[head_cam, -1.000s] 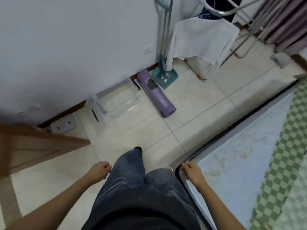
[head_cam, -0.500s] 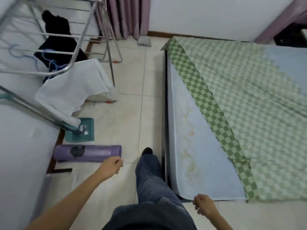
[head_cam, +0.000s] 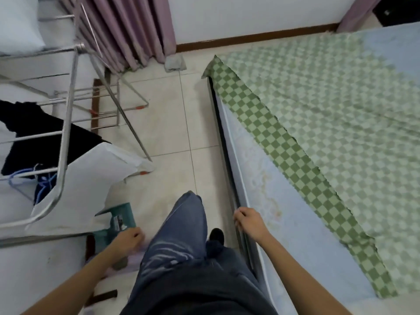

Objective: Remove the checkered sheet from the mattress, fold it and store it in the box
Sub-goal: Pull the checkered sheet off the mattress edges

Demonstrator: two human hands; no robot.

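Checkered sheet (head_cam: 341, 133): soft, light, partly peeled off mattress (head_cam: 295, 235) | grasp folded-back edge | right hand (head_cam: 248, 220), left hand (head_cam: 127, 241): fingers curled, holding nothing.

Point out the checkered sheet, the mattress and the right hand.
checkered sheet (head_cam: 341, 133), head view, middle of the cloth.
mattress (head_cam: 295, 235), head view, bare blue top.
right hand (head_cam: 250, 220), head view, back of the hand.
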